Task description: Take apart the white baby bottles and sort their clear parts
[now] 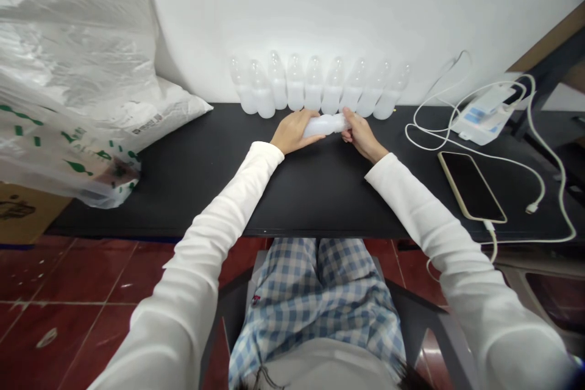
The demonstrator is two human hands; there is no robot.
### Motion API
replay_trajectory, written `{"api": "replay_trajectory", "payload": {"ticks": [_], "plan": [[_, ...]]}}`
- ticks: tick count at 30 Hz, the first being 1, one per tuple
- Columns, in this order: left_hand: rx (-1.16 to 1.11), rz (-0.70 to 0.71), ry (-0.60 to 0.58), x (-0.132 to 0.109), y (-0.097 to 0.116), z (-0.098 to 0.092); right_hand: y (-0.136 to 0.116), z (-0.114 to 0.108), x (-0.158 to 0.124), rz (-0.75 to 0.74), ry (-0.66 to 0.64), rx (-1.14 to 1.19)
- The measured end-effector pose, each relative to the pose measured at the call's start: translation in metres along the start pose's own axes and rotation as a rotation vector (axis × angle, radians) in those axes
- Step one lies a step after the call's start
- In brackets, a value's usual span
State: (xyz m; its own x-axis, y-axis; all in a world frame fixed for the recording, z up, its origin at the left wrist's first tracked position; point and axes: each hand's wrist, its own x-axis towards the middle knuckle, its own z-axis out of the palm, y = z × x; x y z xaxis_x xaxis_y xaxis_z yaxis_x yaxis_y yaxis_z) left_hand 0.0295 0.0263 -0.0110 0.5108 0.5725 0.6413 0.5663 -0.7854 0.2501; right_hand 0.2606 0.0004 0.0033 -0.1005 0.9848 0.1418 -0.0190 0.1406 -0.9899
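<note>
Table: a black top (329,195) against a white wall (365,0), with red floor tiles (91,274) below its near edge.
Held bottle: a whitish bottle (315,127) lies on its side between the two hands, its long axis running left to right, roughly along the table edge; whether it touches the top I cannot tell.
Left hand: the left hand (292,132) curls round the wider end, thumb on the near side.
Right hand: the right hand (361,134) pinches the narrower end with thumb and fingers; both hands touch the bottle, so neither is nearer.
Bottle row: nine clear-topped bottles (314,85) stand just beyond, by the wall.
Right side: a phone (473,186) and a power strip (484,114).
Left side: a large white bag (77,24) and a green-printed bag (68,146).
</note>
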Motion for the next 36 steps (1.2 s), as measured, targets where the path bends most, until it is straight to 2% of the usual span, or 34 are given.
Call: {"api": "replay_trajectory", "payload": {"ticks": [3,6,11,13,22,28,33,36], "plan": [[-0.103,-0.068,-0.003,-0.001,0.007,-0.001,-0.002,-0.003,0.0,0.024,-0.036,0.047],[-0.244,-0.206,0.018,0.0,0.008,-0.002,0.0,-0.005,0.0,-0.017,-0.081,0.06],[-0.631,-0.483,0.021,0.004,-0.006,0.001,0.006,-0.011,0.001,-0.066,-0.151,0.016],[-0.745,-0.55,0.011,0.006,-0.012,0.002,0.007,-0.013,0.001,-0.077,-0.182,0.008],[-0.814,-0.664,0.001,0.009,-0.014,-0.001,0.012,-0.011,0.0,-0.182,-0.161,-0.031],[-0.818,-0.617,-0.003,0.007,-0.012,-0.001,0.004,-0.011,0.0,0.031,-0.135,0.081],[-0.812,-0.609,-0.009,0.007,-0.01,-0.002,-0.001,-0.011,0.0,0.12,-0.142,-0.123],[-0.829,-0.624,-0.004,0.007,-0.008,-0.004,-0.003,-0.013,-0.003,0.121,-0.162,-0.142]]}}
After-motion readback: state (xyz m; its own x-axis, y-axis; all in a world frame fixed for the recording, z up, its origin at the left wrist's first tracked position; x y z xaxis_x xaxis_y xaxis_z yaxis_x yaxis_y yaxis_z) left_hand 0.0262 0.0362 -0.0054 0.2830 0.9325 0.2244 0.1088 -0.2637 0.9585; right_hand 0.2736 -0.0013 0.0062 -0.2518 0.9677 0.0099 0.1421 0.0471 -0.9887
